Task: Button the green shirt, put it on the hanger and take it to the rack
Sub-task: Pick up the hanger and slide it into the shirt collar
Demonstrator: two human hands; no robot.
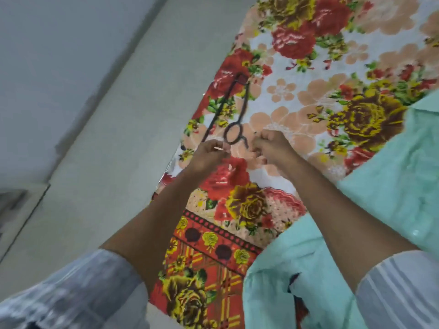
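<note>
A black hanger (234,110) lies on the floral bedsheet (297,96), its round loop nearest to me. My left hand (210,154) is at the hanger's near end, fingers closed against the loop and the end of one arm. My right hand (272,146) hovers just right of the loop's hooked tail with its fingers curled in; I see nothing in it. The light green shirt (392,186) lies spread on the bed to the right, partly under my right forearm, with a white button (415,232) showing on its front. The view is tilted and blurred.
The bed's edge runs diagonally past the hanger's left side. Beyond it are a pale grey floor (114,138) and wall. My white striped sleeves (78,293) fill the lower corners.
</note>
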